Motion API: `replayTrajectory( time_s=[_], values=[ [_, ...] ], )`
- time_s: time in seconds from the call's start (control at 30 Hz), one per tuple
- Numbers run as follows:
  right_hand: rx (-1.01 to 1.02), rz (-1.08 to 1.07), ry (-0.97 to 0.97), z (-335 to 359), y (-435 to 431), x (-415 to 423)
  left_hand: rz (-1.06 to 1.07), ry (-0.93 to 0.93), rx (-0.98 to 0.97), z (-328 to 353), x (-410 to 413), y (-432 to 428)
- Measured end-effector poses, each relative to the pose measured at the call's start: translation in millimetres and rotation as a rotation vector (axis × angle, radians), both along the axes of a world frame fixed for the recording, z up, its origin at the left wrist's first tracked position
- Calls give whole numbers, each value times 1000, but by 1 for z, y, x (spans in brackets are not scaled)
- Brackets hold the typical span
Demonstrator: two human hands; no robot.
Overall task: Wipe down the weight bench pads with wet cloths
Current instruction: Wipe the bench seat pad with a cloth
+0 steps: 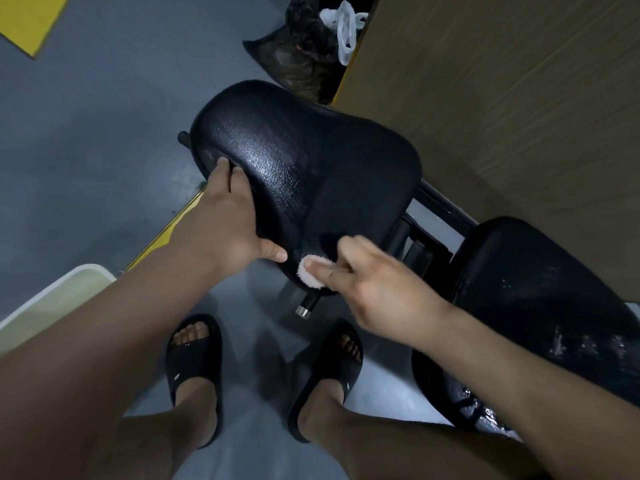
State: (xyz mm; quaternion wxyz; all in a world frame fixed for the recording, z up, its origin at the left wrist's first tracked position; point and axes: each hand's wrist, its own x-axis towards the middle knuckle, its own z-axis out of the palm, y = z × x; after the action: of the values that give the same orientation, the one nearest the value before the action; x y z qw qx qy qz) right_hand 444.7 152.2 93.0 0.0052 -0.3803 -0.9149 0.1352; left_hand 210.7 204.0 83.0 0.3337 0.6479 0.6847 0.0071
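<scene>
A black seat pad (311,168) of the weight bench fills the middle of the view, its textured top glistening wet. My left hand (232,216) grips the pad's near left edge, fingers over the rim and thumb along the side. My right hand (367,282) pinches a small pale pink cloth (310,271) and presses it against the pad's near lower edge. A second black pad (540,299), long and streaked with water, runs off to the lower right.
The bench's black metal frame (436,209) joins the two pads, and a chrome-tipped peg (304,306) sticks out below the seat. A white tub (52,299) stands at the left. A black rubbish bag (301,53) and brown board (502,98) lie behind. My feet in black slides (194,368) stand on grey floor.
</scene>
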Motion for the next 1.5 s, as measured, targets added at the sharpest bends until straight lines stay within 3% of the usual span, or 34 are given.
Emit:
replayTrajectory(
  time_s=[0.17, 0.3, 0.4, 0.6, 0.8, 0.87, 1.03, 1.27, 1.5],
  values=[
    [160, -345, 66, -5, 25, 4, 4, -19, -1, -2, 0, -2],
    [114, -99, 14, -11, -28, -15, -11, -7, 3, -4, 0, -1],
    [114, -5, 0, -8, -18, -5, -4, -8, 11, -4, 0, 1],
    [272, -485, 34, -14, 76, -4, -3, -21, 26, -4, -2, -2],
    [83, -29, 24, -12, 19, -46, -67, 39, 61, -1, -7, 4],
    [93, -51, 27, -9, 46, -34, -67, 31, 64, -2, -9, 4],
    [213, -442, 42, -16, 115, -25, -53, -6, 71, -5, -14, 3],
    [102, -28, 19, -10, 46, -32, -44, -15, 107, -9, -18, 6],
    [223, -438, 26, -19, 129, -41, -15, -68, 46, -12, -21, 9]
  ],
)
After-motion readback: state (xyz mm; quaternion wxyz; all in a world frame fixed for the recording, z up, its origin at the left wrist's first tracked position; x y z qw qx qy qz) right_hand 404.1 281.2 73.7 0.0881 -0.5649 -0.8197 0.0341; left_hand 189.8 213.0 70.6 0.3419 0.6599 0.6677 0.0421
